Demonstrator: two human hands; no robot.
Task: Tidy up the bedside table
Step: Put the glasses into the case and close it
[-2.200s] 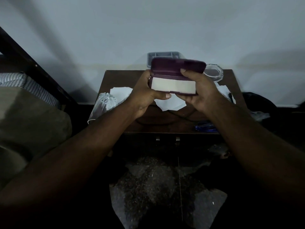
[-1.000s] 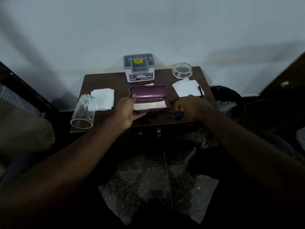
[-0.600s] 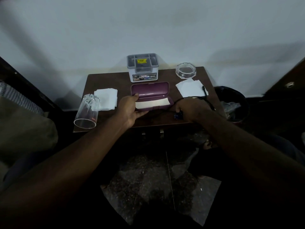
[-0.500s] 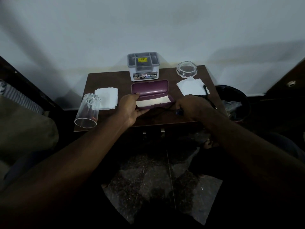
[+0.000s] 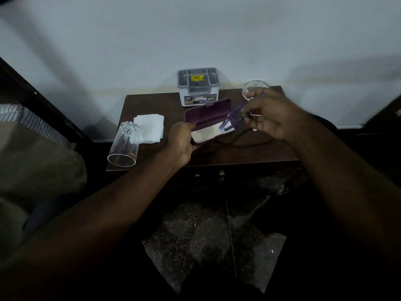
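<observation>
I see the open purple glasses case (image 5: 206, 114) tilted over the table (image 5: 238, 155), with the left hand (image 5: 181, 140) gripping its left end. The right hand (image 5: 271, 115) pinches blue-framed glasses (image 5: 230, 122) at the case's right end. 1 tumbler (image 5: 124, 146) lies on its side, touching a white tissue (image 5: 149, 129).

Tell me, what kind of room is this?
Probably a bedroom: a small wooden bedside table stands against the wall, what looks like striped bedding lies beside it, and a glasses case is held open.

open purple case (image 5: 207, 112) tilted over the table (image 5: 156, 105), blue glasses (image 5: 229, 124) at its right end.
</observation>
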